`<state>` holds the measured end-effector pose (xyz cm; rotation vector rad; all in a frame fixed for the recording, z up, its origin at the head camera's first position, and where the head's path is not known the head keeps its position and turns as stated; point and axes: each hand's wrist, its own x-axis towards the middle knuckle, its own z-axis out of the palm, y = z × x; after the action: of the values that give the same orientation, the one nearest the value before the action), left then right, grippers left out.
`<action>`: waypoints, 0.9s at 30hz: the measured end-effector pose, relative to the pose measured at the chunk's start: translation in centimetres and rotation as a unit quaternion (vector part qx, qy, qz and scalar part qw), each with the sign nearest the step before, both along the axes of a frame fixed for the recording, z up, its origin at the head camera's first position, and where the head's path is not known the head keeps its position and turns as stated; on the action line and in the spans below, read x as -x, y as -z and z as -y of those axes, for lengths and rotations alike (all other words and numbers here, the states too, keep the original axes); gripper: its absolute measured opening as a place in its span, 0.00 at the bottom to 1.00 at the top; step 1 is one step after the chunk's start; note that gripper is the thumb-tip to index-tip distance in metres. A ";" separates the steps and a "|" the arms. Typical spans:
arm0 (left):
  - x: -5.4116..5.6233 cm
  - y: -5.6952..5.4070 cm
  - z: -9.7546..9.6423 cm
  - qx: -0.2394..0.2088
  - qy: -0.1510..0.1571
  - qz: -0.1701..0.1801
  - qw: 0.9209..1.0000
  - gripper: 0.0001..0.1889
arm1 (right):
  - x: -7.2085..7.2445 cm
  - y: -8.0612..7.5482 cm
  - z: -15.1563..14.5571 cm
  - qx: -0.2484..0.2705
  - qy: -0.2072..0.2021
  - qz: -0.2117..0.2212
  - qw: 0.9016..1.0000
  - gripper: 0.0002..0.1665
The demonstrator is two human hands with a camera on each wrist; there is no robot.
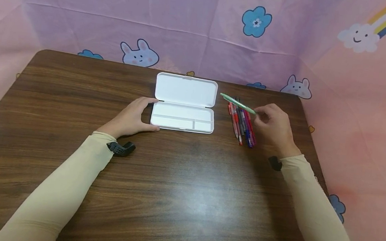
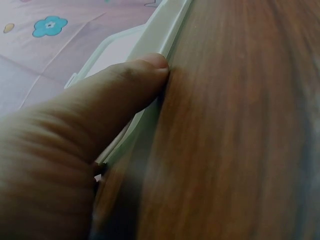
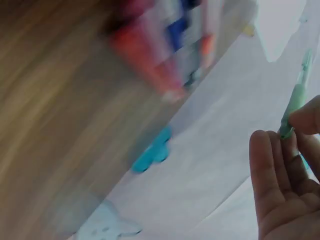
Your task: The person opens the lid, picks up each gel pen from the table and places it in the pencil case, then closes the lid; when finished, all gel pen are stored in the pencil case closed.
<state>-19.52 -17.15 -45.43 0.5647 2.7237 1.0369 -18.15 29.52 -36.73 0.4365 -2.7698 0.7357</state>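
An open white pencil case [image 1: 183,111] lies on the table, its lid tipped back and its tray divided into compartments. My left hand [image 1: 130,118] spans the case's left end, thumb along the front side and fingers near the hinge corner. The left wrist view shows that thumb [image 2: 120,95] pressed on the case's side wall. Between thumb and fingertips my right hand [image 1: 275,124] pinches a light green pen [image 1: 237,103] by one end. The pen is held above a bunch of pens [image 1: 241,124] in red, grey, blue and purple, right of the case.
The brown wooden table [image 1: 186,196] ends at the back against a printed cloth [image 1: 188,20]. Another stretch of cloth [image 1: 361,123] stands close along the right edge. In the right wrist view the bunched pens are blurred.
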 end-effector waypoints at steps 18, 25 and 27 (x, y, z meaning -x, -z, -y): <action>-0.1 0.5 0.0 0.000 -0.003 -0.001 1.000 0.55 | 2.3 1.6 11.6 -0.039 -0.172 -0.007 0.984 0.10; -0.1 0.4 0.1 -0.004 -0.004 -0.005 1.000 0.54 | 3.4 2.5 14.2 -0.071 -0.193 0.032 0.978 0.10; -0.1 0.3 0.2 -0.005 -0.003 -0.005 1.000 0.54 | 3.6 2.7 14.7 -0.079 -0.196 0.035 0.977 0.09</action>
<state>-19.41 -17.31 -45.75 0.5637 2.7323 1.0523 -21.75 14.85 -39.46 1.0286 -2.8515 0.6205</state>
